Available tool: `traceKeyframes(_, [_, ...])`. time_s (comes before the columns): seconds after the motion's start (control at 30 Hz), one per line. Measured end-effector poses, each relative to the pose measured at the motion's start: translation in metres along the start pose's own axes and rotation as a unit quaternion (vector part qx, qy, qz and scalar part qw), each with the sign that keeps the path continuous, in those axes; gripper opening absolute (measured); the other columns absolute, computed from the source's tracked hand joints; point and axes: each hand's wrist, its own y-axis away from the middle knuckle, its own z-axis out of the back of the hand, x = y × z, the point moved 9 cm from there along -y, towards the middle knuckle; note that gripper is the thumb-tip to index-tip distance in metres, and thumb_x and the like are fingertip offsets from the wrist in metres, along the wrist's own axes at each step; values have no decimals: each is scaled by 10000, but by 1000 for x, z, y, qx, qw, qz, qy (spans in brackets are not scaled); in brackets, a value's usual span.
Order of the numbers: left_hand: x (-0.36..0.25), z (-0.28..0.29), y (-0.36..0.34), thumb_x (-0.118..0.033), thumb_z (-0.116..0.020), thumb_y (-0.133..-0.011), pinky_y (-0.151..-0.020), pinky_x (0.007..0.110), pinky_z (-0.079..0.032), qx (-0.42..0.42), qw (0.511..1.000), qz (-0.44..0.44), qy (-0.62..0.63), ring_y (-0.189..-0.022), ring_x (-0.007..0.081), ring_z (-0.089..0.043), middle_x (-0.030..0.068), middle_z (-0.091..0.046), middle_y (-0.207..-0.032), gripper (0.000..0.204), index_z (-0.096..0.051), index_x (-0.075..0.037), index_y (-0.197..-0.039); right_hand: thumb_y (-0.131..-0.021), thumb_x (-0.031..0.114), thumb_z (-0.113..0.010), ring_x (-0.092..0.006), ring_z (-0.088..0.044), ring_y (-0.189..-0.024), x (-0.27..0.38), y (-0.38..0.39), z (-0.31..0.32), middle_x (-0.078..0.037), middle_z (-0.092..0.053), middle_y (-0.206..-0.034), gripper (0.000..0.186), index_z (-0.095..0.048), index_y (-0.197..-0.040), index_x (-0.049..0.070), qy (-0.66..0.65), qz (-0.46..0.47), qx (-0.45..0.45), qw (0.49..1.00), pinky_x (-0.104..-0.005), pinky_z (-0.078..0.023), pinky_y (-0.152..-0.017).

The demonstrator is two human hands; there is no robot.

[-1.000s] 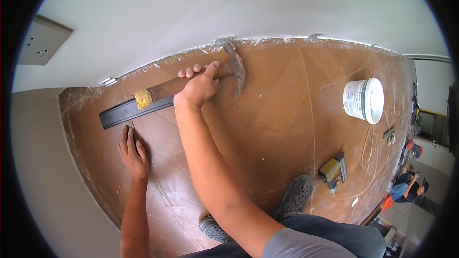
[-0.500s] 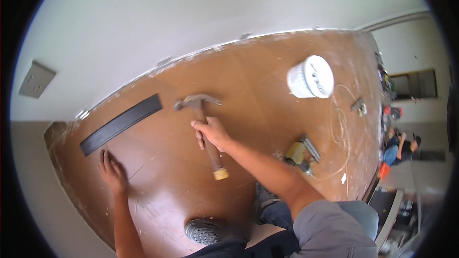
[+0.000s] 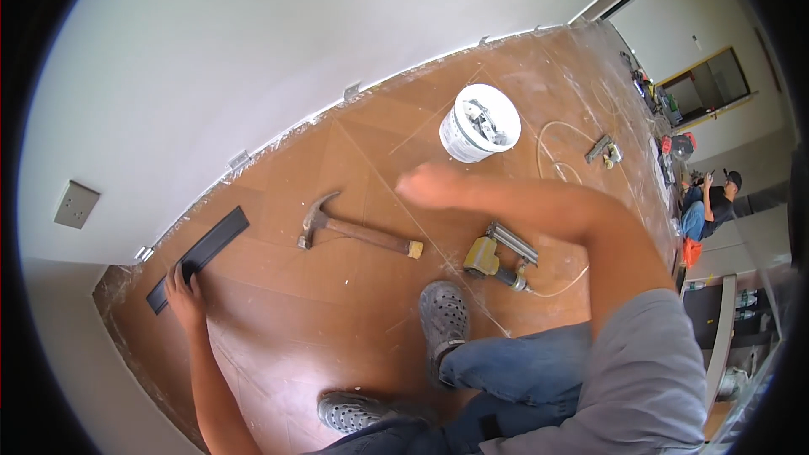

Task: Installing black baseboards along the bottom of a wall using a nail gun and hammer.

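A short black skirting strip lies on the brown floor beside the wall, at the left. My left hand is on its nearer end, fingers over the strip and closed on its edge. A claw hammer with a wooden handle rests on the floor in the middle, its head toward the strip. My right hand is in the air above and to the right of the hammer, apart from it, short of the white bucket. Motion blur smears its fingers. Several metal-looking pieces show inside the bucket.
A yellow nail gun with a hose lies right of my shoes. Farther off is another air tool on the floor. A wall socket and small metal clips line the wall. Another person sits at the far right.
My right hand has let go of the hammer, which now lies on the floor, and has moved toward the bucket. My left hand has come onto the black strip. The view has shifted.
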Motion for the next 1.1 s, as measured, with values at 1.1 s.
traceKeyframes(1.1, [-126,80,48,-114,-619,-909,-881,392,-554,326,781,178,502,-984,268,-704,191,-711,-1119,359,-609,25,-1239,-1011,205,-610,-266,-732,-765,-168,78,56,-177,-667,-1098,427,-530,-1389,23,-480,-336,-352,730,-320,-593,-578])
